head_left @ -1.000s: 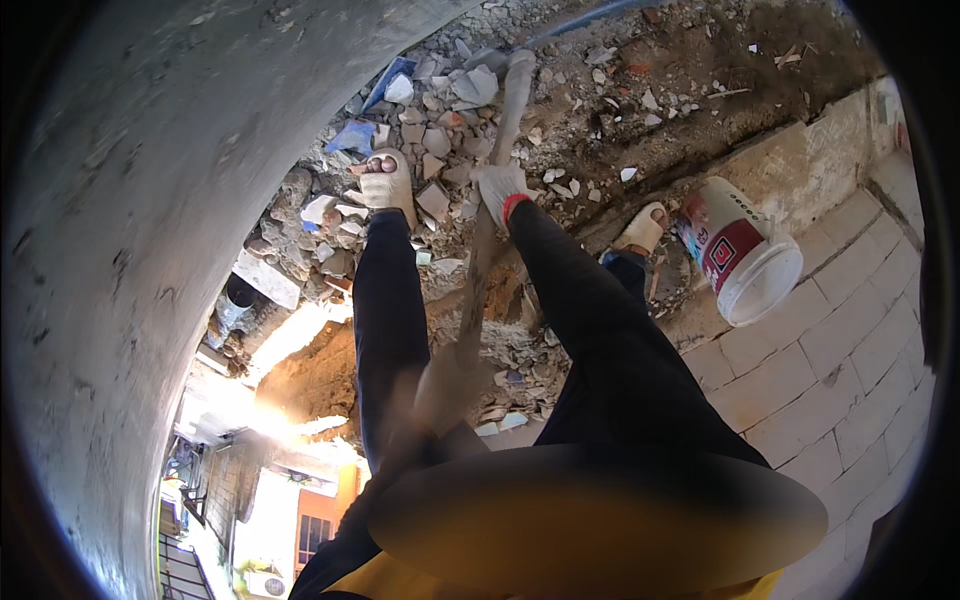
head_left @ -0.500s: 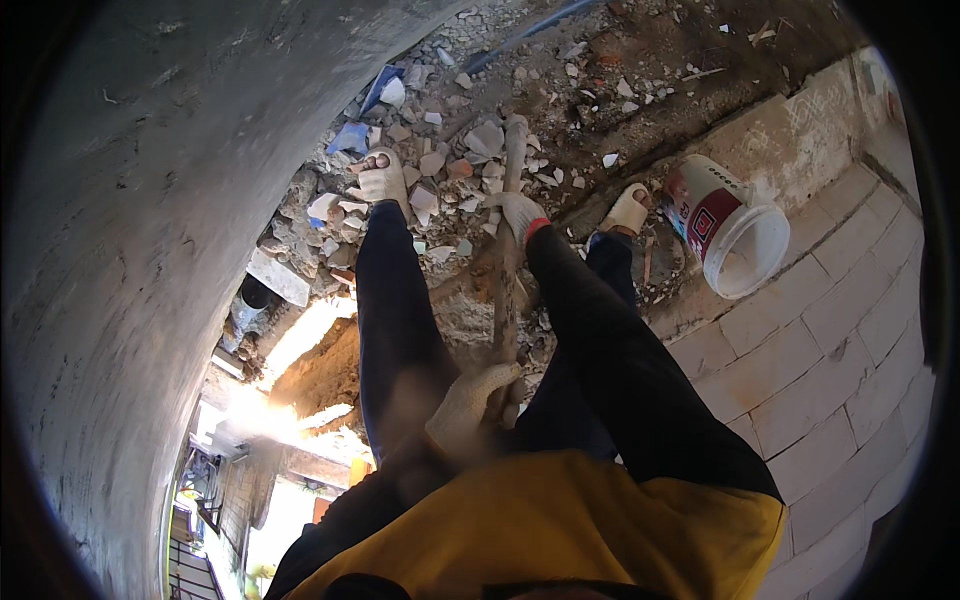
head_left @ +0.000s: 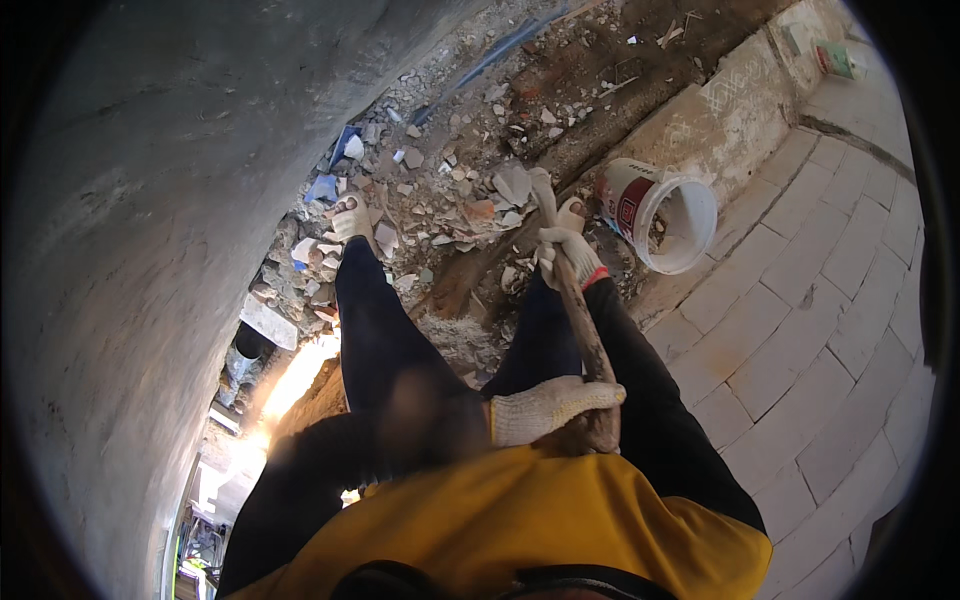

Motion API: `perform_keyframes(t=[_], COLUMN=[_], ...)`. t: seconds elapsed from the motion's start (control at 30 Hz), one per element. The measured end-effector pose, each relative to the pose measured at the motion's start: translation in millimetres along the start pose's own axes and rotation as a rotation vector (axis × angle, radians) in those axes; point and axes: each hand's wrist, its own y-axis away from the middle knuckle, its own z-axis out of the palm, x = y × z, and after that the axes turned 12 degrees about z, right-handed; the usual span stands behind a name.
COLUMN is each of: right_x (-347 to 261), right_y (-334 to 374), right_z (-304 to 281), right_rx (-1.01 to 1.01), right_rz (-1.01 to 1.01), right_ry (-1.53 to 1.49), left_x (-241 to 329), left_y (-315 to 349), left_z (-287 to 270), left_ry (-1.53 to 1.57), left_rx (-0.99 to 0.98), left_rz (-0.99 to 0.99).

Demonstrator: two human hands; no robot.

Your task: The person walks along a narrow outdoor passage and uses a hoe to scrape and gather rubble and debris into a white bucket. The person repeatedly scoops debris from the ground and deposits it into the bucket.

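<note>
A long, dirt-stained wooden handle [head_left: 580, 310] slants across my front, its lower end by my waist. My left hand [head_left: 555, 408], in a cream knitted glove, is closed round it near that lower end. Farther up, my right hand [head_left: 572, 250] grips it too, in a pale glove with a red cuff. The handle's far end lies over broken rubble [head_left: 480, 212], beside a pale flat shard; what tool head it carries, if any, I cannot make out. My feet, in open-toed cream footwear, stand on the debris, the right one partly hidden by my right hand.
A white and red bucket [head_left: 640, 212] lies tilted at my right, its mouth toward the pale block paving [head_left: 780, 330]. A grey wall [head_left: 170, 230] rises close on my left. A low concrete edge [head_left: 690, 130] borders the dirt. Farther off stands a small green-and-white container [head_left: 835, 60].
Both hands have shifted right with the handle, and its lower end has swung right. The view has turned, so the bucket appears farther left, and the small green-and-white container shows.
</note>
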Motion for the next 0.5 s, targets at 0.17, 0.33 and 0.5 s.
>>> perform_keyframes(t=[0.17,0.33,0.5], right_x=[-2,8,20], right_y=[133,258,319], right_z=[-22,-51,-90], right_rx=[0.114,-0.021,0.158], right_rz=[-0.123,-0.25,-0.575], right_ry=[-0.095,-0.366,-0.335], left_x=[-21,-62,-116], left_y=[-19,-40,-15], left_z=[69,125,137], left_ry=[-0.048,-0.2,0.147], left_rx=[-0.24,-0.425,-0.003], left_rz=[-0.181,-0.188,0.044])
